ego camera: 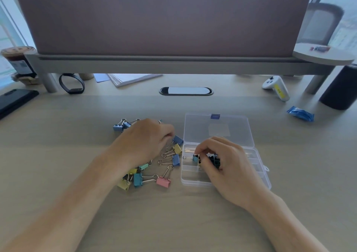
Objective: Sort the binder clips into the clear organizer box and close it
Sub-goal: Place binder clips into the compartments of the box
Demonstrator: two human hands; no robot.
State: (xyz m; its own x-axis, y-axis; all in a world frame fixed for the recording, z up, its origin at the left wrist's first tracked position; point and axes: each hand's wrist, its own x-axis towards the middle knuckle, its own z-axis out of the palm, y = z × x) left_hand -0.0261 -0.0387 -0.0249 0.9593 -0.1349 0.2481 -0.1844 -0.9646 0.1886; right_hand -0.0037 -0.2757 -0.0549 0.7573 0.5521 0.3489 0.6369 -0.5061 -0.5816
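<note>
Right hand (228, 166) pinches teal clip (195, 158) over left compartment of clear box (191, 177); left hand (143, 141) curled over loose clips (163, 181) beside box, grasp cannot tell; lid (218, 130) lies open behind; controller (277, 87) at far right

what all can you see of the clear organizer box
Transparent plastic organizer box lying on the desk, open, its lid flat behind with a purple latch at the far edge. Dividers split the base into compartments; one holds black clips. The right hand is over it, fingers pinching a blue clip above a left compartment.
</note>
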